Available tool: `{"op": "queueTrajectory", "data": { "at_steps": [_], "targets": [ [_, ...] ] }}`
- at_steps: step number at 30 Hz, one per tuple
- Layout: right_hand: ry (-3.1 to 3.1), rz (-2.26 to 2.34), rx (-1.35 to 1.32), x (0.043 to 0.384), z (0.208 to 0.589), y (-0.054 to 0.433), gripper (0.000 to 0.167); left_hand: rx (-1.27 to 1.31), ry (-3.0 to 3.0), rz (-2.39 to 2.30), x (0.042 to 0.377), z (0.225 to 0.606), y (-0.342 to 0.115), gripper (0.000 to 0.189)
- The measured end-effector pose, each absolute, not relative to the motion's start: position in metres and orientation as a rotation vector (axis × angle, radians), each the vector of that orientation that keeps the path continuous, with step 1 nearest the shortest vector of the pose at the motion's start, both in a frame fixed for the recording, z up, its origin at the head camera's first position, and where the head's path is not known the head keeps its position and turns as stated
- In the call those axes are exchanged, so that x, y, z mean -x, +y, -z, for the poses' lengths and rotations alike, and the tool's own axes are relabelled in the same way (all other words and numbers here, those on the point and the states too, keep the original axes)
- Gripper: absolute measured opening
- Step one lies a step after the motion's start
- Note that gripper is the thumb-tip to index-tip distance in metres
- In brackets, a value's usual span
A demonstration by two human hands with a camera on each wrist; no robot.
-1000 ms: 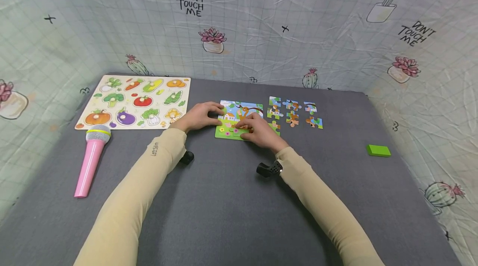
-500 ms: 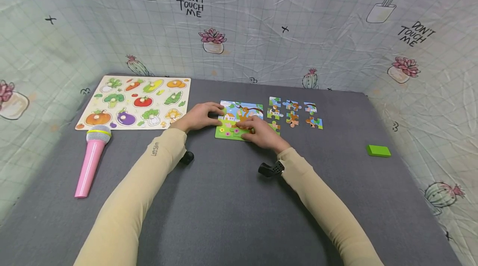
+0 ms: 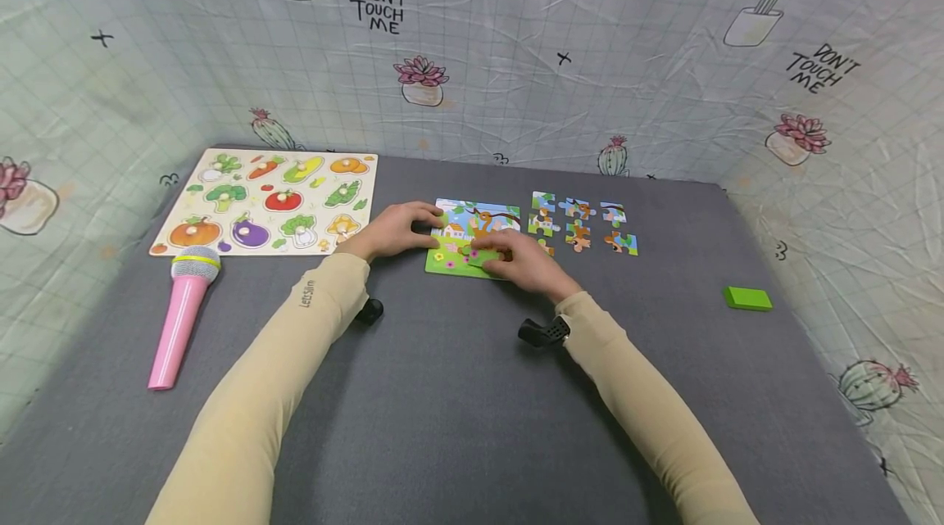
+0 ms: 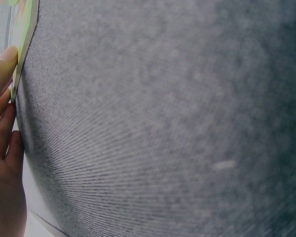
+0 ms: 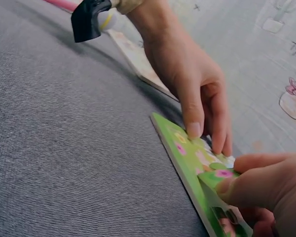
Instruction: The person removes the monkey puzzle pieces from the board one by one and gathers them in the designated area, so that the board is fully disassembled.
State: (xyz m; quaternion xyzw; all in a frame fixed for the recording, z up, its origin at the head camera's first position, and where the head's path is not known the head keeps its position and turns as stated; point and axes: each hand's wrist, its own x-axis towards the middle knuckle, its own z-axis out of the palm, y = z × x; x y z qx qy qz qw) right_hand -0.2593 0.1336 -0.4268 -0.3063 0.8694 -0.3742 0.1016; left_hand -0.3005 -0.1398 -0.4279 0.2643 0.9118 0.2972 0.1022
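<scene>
A jigsaw puzzle board (image 3: 447, 256) with a green, blue and orange picture lies mid-table. My left hand (image 3: 401, 228) rests at its left edge, thumb and fingertips touching it; in the left wrist view the fingers (image 4: 5, 129) look fairly straight along that edge. Over the board's lower right part, my right hand (image 3: 525, 261) pinches a green puzzle piece (image 5: 223, 174) with a pink flower between thumb and fingers. That piece is tilted up off the board. Several loose puzzle pieces (image 3: 578, 235) lie right of the board, and my right hand partly hides the nearest one.
A vegetable peg puzzle board (image 3: 313, 197) lies at the back left, with a pink toy microphone (image 3: 177, 328) in front. A green block (image 3: 748, 298) sits far right. A printed cloth (image 3: 487, 115) hangs behind the grey tabletop (image 3: 442, 402).
My right hand has shifted slightly right and towards me, and the green piece in its pinch has come up at an angle. My left hand stays at the board's edge.
</scene>
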Motion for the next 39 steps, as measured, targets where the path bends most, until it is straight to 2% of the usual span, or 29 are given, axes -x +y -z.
{"op": "queueTrajectory", "data": {
  "at_steps": [11, 21, 30, 39],
  "targets": [
    [2.448, 1.342, 0.673, 0.259, 0.429, 0.142, 0.029, -0.765, 2.689, -0.867, 0.303, 0.430, -0.138, 0.042],
    [2.479, 1.440, 0.576, 0.254, 0.423, 0.150, 0.029, -0.767, 2.688, -0.867, 0.302, 0.428, -0.139, 0.042],
    [2.593, 1.375, 0.378, 0.243, 0.427, 0.188, 0.029, -0.767, 2.682, -0.878, 0.303, 0.429, -0.139, 0.042],
    [2.665, 1.250, 0.308, 0.233, 0.424, 0.234, 0.027, -0.756, 2.683, -0.879, 0.301, 0.429, -0.140, 0.042]
  ]
}}
